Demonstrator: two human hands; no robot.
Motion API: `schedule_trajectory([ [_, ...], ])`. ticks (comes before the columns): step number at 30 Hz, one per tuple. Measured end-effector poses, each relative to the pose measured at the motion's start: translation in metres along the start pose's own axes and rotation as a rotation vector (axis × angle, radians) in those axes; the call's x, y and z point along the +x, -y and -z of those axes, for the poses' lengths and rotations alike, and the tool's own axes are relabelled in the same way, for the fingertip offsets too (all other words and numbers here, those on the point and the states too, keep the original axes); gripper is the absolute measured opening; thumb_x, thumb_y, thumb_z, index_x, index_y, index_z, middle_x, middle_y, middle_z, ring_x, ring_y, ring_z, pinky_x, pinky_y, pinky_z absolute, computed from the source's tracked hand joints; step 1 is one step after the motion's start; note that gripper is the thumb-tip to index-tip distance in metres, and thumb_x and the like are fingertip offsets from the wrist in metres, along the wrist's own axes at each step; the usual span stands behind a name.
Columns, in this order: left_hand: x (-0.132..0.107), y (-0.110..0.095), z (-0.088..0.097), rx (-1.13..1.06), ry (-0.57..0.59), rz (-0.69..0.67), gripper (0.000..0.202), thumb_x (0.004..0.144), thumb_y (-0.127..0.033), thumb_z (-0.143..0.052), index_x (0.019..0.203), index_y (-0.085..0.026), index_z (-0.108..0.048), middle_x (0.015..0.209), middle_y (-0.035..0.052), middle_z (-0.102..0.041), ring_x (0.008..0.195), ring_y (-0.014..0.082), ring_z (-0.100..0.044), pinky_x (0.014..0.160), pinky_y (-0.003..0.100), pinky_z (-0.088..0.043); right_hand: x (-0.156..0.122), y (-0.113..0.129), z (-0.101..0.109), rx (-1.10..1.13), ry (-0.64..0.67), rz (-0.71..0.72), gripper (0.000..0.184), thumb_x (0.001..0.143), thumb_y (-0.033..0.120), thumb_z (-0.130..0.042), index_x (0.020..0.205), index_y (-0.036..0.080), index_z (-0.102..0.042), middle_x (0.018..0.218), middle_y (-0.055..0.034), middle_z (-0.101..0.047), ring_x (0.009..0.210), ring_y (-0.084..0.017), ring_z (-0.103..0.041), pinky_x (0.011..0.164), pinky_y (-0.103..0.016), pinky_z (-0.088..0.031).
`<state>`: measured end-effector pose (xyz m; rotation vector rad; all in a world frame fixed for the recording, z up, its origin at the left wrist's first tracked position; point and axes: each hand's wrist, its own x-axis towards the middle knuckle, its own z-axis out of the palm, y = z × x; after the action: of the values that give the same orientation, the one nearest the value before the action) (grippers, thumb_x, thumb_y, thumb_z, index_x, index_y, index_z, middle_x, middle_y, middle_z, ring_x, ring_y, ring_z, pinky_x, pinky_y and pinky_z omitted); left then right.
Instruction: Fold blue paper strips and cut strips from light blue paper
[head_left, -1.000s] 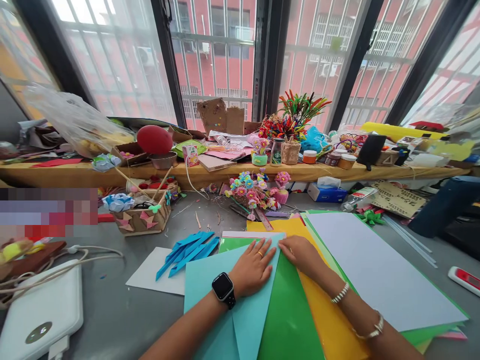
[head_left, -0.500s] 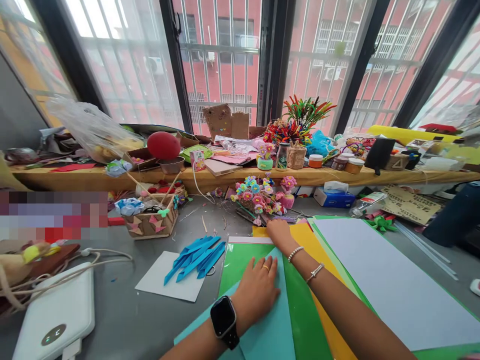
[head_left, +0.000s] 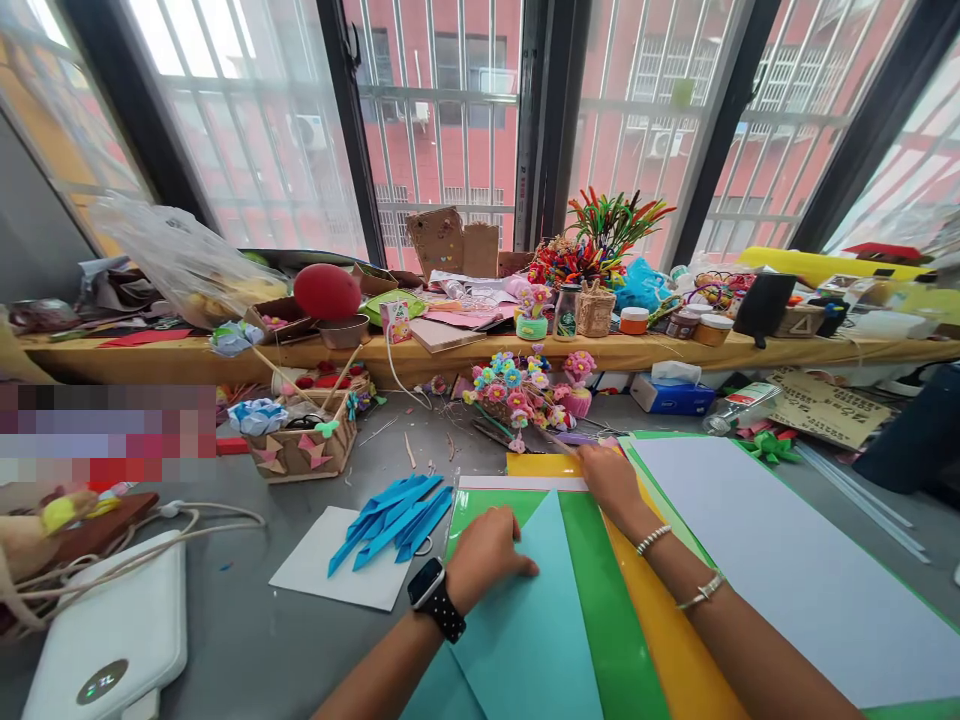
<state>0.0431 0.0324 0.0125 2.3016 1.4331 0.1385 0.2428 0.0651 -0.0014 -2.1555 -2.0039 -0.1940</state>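
A light blue folded paper sheet [head_left: 544,590] with a pointed top lies on a green sheet [head_left: 592,560]. My left hand [head_left: 487,558] rests over the left side of the blue paper, fingers bent and thumb apart from them, holding nothing that I can see. To the right, my right hand [head_left: 611,485] is closed near the top edge of the stacked sheets. A thin, pointed tool [head_left: 556,442] sticks out of it toward the upper left; its exact kind is unclear. Under the right forearm runs a yellow sheet [head_left: 660,630].
Folded blue paper strips [head_left: 390,520] lie on a white square [head_left: 322,560] to the left. A white power bank [head_left: 112,630] is at lower left. White paper [head_left: 780,560] covers the right side. Behind stand a cardboard basket [head_left: 304,450], pipe-cleaner flowers [head_left: 517,390] and a tissue box [head_left: 671,395].
My right hand has drawn back and to the right from beside the flowers, now with a thin tool in it. My left hand has gone from flat to bent fingers, shifting slightly left.
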Motion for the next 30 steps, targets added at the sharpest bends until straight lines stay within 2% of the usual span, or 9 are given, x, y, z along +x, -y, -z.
schedule_trajectory([
  [4, 0.0, 0.004, 0.0, -0.056, 0.024, 0.017, 0.024, 0.057, -0.033, -0.069, 0.072, -0.017, -0.062, 0.076, 0.0025, -0.061, 0.072, 0.0189, -0.057, 0.054, 0.023, -0.037, -0.025, 0.001, 0.007, 0.151, -0.084, -0.023, 0.021, 0.085, 0.015, -0.039, 0.095, 0.014, -0.057, 0.098, -0.0107, -0.06, 0.097, -0.022, -0.05, 0.082, -0.033, -0.037],
  [8, 0.0, 0.006, -0.003, -0.116, 0.025, 0.028, 0.024, 0.055, -0.032, -0.069, 0.07, -0.016, -0.061, 0.074, 0.0027, -0.059, 0.07, 0.0185, -0.055, 0.054, 0.023, -0.034, -0.043, 0.015, 0.011, 0.338, -0.009, -0.038, 0.031, 0.085, 0.027, -0.039, 0.068, 0.014, -0.062, 0.071, -0.0091, -0.065, 0.07, -0.02, -0.058, 0.063, -0.029, -0.04],
  [10, 0.001, 0.007, -0.005, -0.147, 0.017, 0.029, 0.022, 0.054, -0.03, -0.069, 0.068, -0.015, -0.061, 0.073, 0.0027, -0.057, 0.069, 0.0189, -0.054, 0.054, 0.024, -0.033, -0.047, 0.022, 0.008, 0.446, 0.062, -0.036, 0.029, 0.079, 0.031, -0.047, 0.06, 0.015, -0.061, 0.062, -0.0068, -0.065, 0.06, -0.019, -0.058, 0.054, -0.026, -0.038],
  [14, 0.004, 0.011, -0.007, -0.241, 0.001, 0.021, 0.025, 0.05, -0.027, -0.071, 0.067, -0.014, -0.058, 0.07, 0.0021, -0.056, 0.067, 0.0192, -0.052, 0.055, 0.025, -0.034, -0.047, 0.029, -0.002, 0.697, 0.169, -0.046, 0.014, 0.068, 0.026, -0.057, 0.063, 0.014, -0.063, 0.061, -0.0035, -0.065, 0.057, -0.015, -0.058, 0.05, -0.021, -0.039],
  [19, 0.012, 0.021, -0.002, -0.424, -0.094, 0.035, 0.044, 0.053, -0.027, -0.068, 0.091, -0.011, -0.053, 0.086, 0.0066, -0.056, 0.073, 0.0183, -0.052, 0.062, 0.026, -0.038, -0.046, 0.028, -0.007, 0.959, 0.221, -0.052, 0.017, 0.066, 0.029, -0.055, 0.063, 0.013, -0.059, 0.058, -0.0016, -0.061, 0.055, -0.014, -0.056, 0.05, -0.021, -0.041],
  [21, 0.015, 0.025, 0.002, -0.523, -0.076, 0.023, 0.041, 0.056, -0.028, -0.065, 0.092, -0.01, -0.054, 0.089, 0.0068, -0.057, 0.076, 0.0171, -0.053, 0.066, 0.025, -0.04, -0.046, 0.028, -0.003, 1.04, 0.227, -0.045, 0.019, 0.066, 0.032, -0.054, 0.063, 0.014, -0.057, 0.057, -0.0004, -0.059, 0.055, -0.013, -0.055, 0.051, -0.021, -0.041],
  [24, 0.017, 0.027, 0.006, -0.669, 0.035, 0.007, 0.027, 0.059, -0.033, -0.061, 0.075, -0.011, -0.06, 0.07, 0.0017, -0.06, 0.065, 0.0149, -0.054, 0.061, 0.024, -0.041, -0.047, 0.029, 0.004, 1.126, 0.228, -0.035, 0.019, 0.066, 0.034, -0.055, 0.064, 0.015, -0.055, 0.057, 0.0009, -0.057, 0.055, -0.013, -0.054, 0.051, -0.022, -0.04],
  [26, 0.017, 0.028, 0.007, -0.744, 0.093, 0.027, 0.027, 0.058, -0.037, -0.06, 0.065, -0.011, -0.061, 0.056, -0.0016, -0.056, 0.055, 0.0127, -0.051, 0.054, 0.023, -0.04, -0.048, 0.03, 0.007, 1.166, 0.224, -0.029, 0.019, 0.066, 0.034, -0.056, 0.064, 0.015, -0.054, 0.058, 0.0014, -0.055, 0.055, -0.012, -0.053, 0.051, -0.022, -0.039],
  [30, 0.016, 0.028, 0.006, -0.851, 0.127, 0.073, 0.03, 0.054, -0.04, -0.064, 0.06, -0.011, -0.06, 0.05, -0.0043, -0.051, 0.049, 0.0096, -0.048, 0.05, 0.021, -0.04, -0.05, 0.031, 0.008, 1.212, 0.228, -0.017, 0.022, 0.066, 0.036, -0.058, 0.061, 0.015, -0.053, 0.055, 0.0031, -0.051, 0.051, -0.01, -0.048, 0.048, -0.021, -0.035],
])
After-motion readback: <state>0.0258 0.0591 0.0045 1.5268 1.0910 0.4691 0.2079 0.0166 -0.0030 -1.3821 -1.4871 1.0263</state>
